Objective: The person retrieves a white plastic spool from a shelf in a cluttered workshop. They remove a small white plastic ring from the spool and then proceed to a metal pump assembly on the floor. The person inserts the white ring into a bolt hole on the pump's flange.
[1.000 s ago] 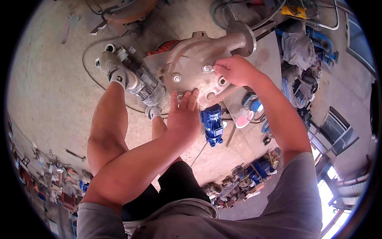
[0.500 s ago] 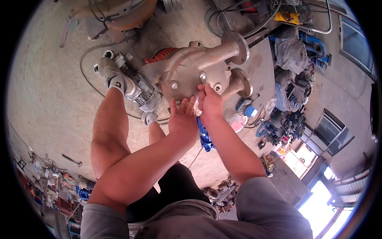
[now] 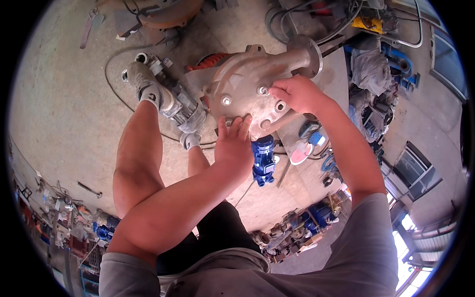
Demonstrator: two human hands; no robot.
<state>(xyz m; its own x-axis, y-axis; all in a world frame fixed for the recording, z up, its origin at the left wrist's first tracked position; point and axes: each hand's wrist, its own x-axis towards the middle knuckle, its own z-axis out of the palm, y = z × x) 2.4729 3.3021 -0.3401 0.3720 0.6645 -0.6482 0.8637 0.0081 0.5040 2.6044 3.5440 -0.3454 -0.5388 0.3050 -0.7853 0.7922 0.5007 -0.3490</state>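
A large tan-painted casing [image 3: 242, 81], which looks like a pump housing, lies before me with a flanged pipe [image 3: 299, 54] at its upper right. Bright bolts stand out on its face: one bolt [image 3: 226, 100] on the left, another bolt [image 3: 263, 91] in the middle. My left hand [image 3: 233, 143] rests on the casing's near edge, fingers stretched and slightly spread, holding nothing. Beside the middle bolt is my right hand [image 3: 301, 95], thumb and fingers closed at the bolt's right side. Whatever they pinch is too small to make out. A round hole [image 3: 280, 106] lies just below it.
A blue motor [image 3: 263, 161] stands on the floor just below the casing. By my feet lies a grey motor [image 3: 188, 110] with a cable. A red coil spring [image 3: 213, 61] shows behind the casing. Plastic-wrapped machinery [image 3: 370, 74] lines the right side.
My right hand has swung right and turned, now reaching the middle bolt from its right side. My left hand stays on the casing edge. The view has shifted slightly.
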